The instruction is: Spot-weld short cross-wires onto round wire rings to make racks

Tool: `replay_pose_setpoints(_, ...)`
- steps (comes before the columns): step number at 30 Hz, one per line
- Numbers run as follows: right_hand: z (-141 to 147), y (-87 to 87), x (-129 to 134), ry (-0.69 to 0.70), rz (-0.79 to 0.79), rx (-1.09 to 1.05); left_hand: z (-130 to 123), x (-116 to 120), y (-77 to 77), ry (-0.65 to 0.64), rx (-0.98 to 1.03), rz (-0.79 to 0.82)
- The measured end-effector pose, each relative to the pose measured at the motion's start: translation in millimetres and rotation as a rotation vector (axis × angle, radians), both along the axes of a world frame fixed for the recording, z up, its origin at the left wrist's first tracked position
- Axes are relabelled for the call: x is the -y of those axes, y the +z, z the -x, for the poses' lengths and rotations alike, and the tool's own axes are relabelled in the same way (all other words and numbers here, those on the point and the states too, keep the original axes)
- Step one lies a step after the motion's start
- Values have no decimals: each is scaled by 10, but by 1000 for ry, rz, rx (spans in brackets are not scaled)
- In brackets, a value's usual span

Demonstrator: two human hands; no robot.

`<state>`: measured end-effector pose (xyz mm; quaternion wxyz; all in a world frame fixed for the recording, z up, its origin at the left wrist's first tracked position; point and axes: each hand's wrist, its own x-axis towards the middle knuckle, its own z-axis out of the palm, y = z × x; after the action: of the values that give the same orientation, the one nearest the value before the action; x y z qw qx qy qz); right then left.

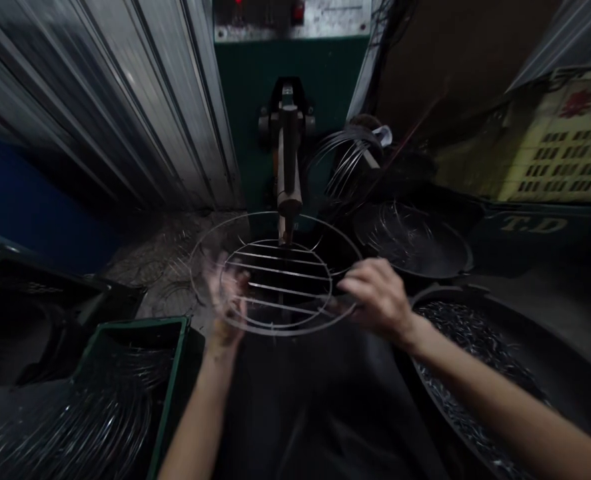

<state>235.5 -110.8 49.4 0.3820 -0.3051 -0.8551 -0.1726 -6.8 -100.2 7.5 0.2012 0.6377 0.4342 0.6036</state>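
A round wire rack (280,273), made of an outer ring, a smaller inner ring and several straight cross bars, is tilted in front of me. Its far side lies at the lower electrode tip (285,230) of a machine like a spot welder. My right hand (378,297) is closed round the outer ring at the right, thumb and fingers pinched together. At the left edge, my left hand (228,290) is behind and against the rings, blurred by motion, so its grip is unclear.
The machine's green body (235,80) stands ahead. At the lower left, a green-rimmed crate (168,393) holds many wire rings. Beside my right arm is a dark basin (540,347) of short metal pieces; behind it is a shallow pan (425,247) with thin wires. A yellow crate (535,153) stands far right.
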Motion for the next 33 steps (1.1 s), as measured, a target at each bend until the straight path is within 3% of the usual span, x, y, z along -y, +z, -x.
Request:
replay_pose_setpoints(2,124,-258,81,0,-62,37,-193,36,-235,-344,440,339)
replay_pose_setpoints(4,187,-418,168,-23,-77,43,-309,55,-359,-541,783,560)
replay_pose_setpoints(7,122,-444,236,48,38,-5,-286,27,-387,-592,997,648)
replay_pose_setpoints(9,9,-386,169,87,202,-195,-181,-22,-373,-594,1008,674)
replay_pose_setpoints(12,-120,-347,-159,-101,487,-640,-41,-104,-372,-570,989,697)
replay_pose_setpoints(14,-114,-382,-465,-172,724,-714,-23,-144,-375,-538,977,691)
replay_pose_setpoints(17,23,-447,-854,-21,999,-673,-88,-176,-354,-512,902,699)
replay_pose_setpoints(21,223,-447,-1047,67,982,-684,-162,-220,-275,-472,839,684)
replay_pose_setpoints(28,308,-523,-1037,-38,879,-868,-168,-277,-203,-410,815,656)
replay_pose_setpoints(33,373,-494,-1025,-95,859,-840,-187,-248,-183,-370,789,637)
